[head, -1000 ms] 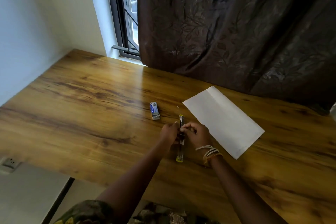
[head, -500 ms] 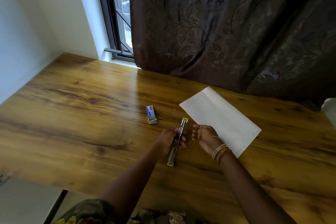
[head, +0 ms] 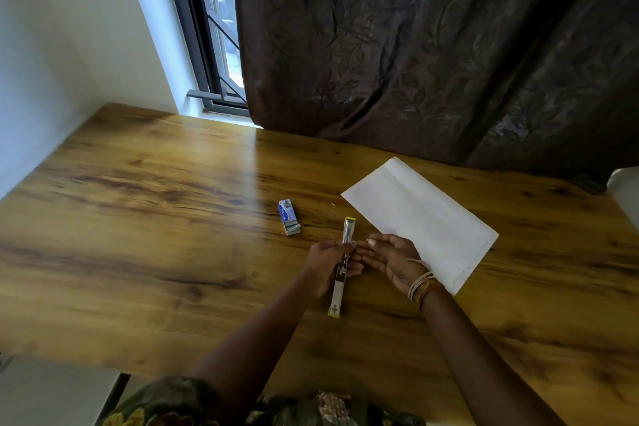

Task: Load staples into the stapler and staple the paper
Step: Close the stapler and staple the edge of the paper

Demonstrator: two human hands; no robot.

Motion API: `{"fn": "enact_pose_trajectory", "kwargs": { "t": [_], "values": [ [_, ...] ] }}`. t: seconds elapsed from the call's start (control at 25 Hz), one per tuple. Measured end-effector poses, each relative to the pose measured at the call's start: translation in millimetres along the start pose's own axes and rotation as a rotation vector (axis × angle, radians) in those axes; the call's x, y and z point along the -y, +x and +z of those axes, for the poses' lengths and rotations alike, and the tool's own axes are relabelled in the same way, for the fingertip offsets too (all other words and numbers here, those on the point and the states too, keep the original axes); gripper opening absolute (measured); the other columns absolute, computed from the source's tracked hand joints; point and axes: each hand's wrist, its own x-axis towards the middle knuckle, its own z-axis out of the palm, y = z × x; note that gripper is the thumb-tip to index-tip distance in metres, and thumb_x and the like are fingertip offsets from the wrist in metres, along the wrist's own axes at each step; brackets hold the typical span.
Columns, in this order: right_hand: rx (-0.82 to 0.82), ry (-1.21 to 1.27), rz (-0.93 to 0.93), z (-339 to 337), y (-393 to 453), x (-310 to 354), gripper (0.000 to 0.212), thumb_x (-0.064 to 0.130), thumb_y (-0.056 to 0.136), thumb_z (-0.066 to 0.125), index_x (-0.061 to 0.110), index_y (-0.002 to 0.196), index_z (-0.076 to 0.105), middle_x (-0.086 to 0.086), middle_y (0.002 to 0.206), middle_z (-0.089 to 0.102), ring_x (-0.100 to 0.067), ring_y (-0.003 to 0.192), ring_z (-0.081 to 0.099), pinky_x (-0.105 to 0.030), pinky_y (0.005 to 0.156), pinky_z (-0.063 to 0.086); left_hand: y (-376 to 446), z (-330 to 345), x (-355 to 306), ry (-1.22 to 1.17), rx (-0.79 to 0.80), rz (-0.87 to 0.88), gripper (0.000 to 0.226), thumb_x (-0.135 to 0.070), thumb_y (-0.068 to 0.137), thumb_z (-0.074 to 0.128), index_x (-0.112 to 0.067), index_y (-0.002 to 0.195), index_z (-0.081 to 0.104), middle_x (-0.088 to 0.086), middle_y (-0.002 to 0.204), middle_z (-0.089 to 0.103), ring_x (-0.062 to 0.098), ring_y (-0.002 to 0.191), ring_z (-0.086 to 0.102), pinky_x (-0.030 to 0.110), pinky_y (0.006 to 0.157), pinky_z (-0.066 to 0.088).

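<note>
A slim metal stapler [head: 339, 287] with yellow ends lies folded out flat on the wooden table [head: 155, 252]. My left hand [head: 326, 264] grips it at its middle hinge. My right hand [head: 392, 258] hovers just right of it with the palm up and the fingers apart, the fingertips close to the stapler's upper half. Whether the fingertips pinch any staples is too small to tell. A small blue staple box [head: 288, 217] lies open to the upper left, with staples showing at its near end. A folded white paper [head: 422, 218] lies to the right, behind my right hand.
A dark curtain [head: 432, 45] hangs along the table's far edge and a barred window [head: 214, 28] is at the back left. A white wall borders the table's left side. Something white [head: 627, 190] pokes in at the far right edge.
My right hand came off the stapler, drew a little right and turned palm up. My left hand kept its hold on the unfolded stapler. The camera tilted and shifted.
</note>
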Motion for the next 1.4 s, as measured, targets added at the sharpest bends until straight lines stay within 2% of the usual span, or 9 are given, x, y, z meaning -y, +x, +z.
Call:
{"fn": "enact_pose_trajectory", "kwargs": {
  "t": [0.16, 0.28, 0.44, 0.56, 0.8, 1.08, 1.2, 1.28, 1.4],
  "values": [
    [-0.018, -0.137, -0.083, -0.9, -2.1, -0.4, 0.020, -0.002, 0.084, 0.062, -0.004, 0.105, 0.061, -0.017, 0.093, 0.069, -0.021, 0.080, 0.068, -0.024, 0.068, 0.059, 0.4, 1.3, 0.7, -0.001, 0.006, 0.002, 0.015, -0.008, 0.088, 0.065, 0.004, 0.096, 0.064, 0.017, 0.079, 0.073, 0.024, 0.066, 0.071, 0.035, 0.068, 0.061],
    [-0.033, -0.454, -0.200, -1.5, -2.4, 0.6, 0.017, -0.002, 0.082, 0.065, 0.002, 0.099, 0.067, -0.017, 0.094, 0.068, -0.022, 0.080, 0.067, -0.023, 0.066, 0.059, 0.8, 0.8, 0.3, -0.022, 0.027, 0.007, 0.018, -0.012, 0.089, 0.064, 0.004, 0.098, 0.065, 0.017, 0.083, 0.074, 0.025, 0.071, 0.072, 0.036, 0.072, 0.060],
    [0.057, -0.661, -0.293, -0.6, -6.5, 1.9, 0.019, -0.002, 0.083, 0.064, 0.012, 0.094, 0.069, -0.009, 0.087, 0.069, -0.024, 0.082, 0.067, -0.028, 0.069, 0.059, -0.1, 1.5, -0.9, -0.004, 0.032, 0.003, 0.022, -0.010, 0.090, 0.063, 0.008, 0.103, 0.063, 0.020, 0.090, 0.072, 0.024, 0.070, 0.072, 0.035, 0.069, 0.060],
    [-0.016, -0.729, -0.361, 3.4, -6.2, 0.5, 0.018, -0.001, 0.081, 0.066, 0.009, 0.095, 0.072, -0.011, 0.089, 0.071, -0.027, 0.085, 0.067, -0.039, 0.077, 0.057, -1.6, 3.0, -1.1, 0.000, 0.005, 0.000, 0.022, -0.006, 0.089, 0.064, 0.010, 0.104, 0.062, 0.022, 0.094, 0.071, 0.024, 0.070, 0.071, 0.033, 0.066, 0.060],
    [-0.199, -1.022, -0.534, 13.5, -10.2, -4.6, 0.015, 0.018, 0.074, 0.076, 0.017, 0.089, 0.072, 0.006, 0.074, 0.066, 0.002, 0.064, 0.057, -0.011, 0.062, 0.047, -2.5, 7.8, -3.2, -0.060, -0.083, -0.014, 0.037, -0.003, 0.082, 0.071, 0.013, 0.113, 0.057, 0.020, 0.086, 0.066, 0.023, 0.066, 0.067, 0.034, 0.061, 0.060],
    [-0.287, -1.078, -0.561, 24.1, -9.9, -8.6, 0.010, 0.029, 0.074, 0.074, 0.022, 0.079, 0.068, 0.006, 0.071, 0.068, -0.009, 0.066, 0.063, -0.027, 0.064, 0.057, 3.0, 6.5, 0.0, -0.069, -0.081, -0.003, 0.024, -0.007, 0.085, 0.070, 0.005, 0.102, 0.059, 0.023, 0.096, 0.064, 0.024, 0.072, 0.065, 0.045, 0.079, 0.058],
    [-0.274, -1.042, -0.573, 23.3, -7.6, -4.5, 0.012, 0.023, 0.071, 0.075, 0.019, 0.080, 0.068, 0.005, 0.072, 0.067, -0.010, 0.067, 0.062, -0.025, 0.067, 0.055, 3.2, 4.3, 0.1, -0.124, -0.063, -0.014, 0.030, -0.021, 0.090, 0.065, 0.006, 0.102, 0.061, 0.017, 0.084, 0.066, 0.025, 0.070, 0.066, 0.046, 0.079, 0.058],
    [-0.232, -1.033, -0.587, 23.4, -6.6, 0.2, 0.013, 0.020, 0.070, 0.076, 0.019, 0.081, 0.069, 0.006, 0.073, 0.067, -0.006, 0.066, 0.061, -0.021, 0.067, 0.053, 1.3, 2.9, -1.0, -0.204, -0.062, -0.049, 0.035, -0.031, 0.098, 0.050, 0.002, 0.100, 0.062, 0.015, 0.080, 0.067, 0.026, 0.069, 0.066, 0.044, 0.073, 0.058],
    [-0.136, -1.058, -0.593, 25.4, -6.3, 6.5, 0.014, 0.019, 0.070, 0.077, 0.019, 0.082, 0.070, 0.008, 0.072, 0.067, -0.001, 0.065, 0.060, -0.013, 0.063, 0.049, -1.0, 2.8, -2.0, -0.230, -0.069, -0.085, 0.035, -0.027, 0.103, 0.037, -0.001, 0.100, 0.061, 0.013, 0.081, 0.065, 0.025, 0.071, 0.064, 0.039, 0.066, 0.056]
  ]
}}
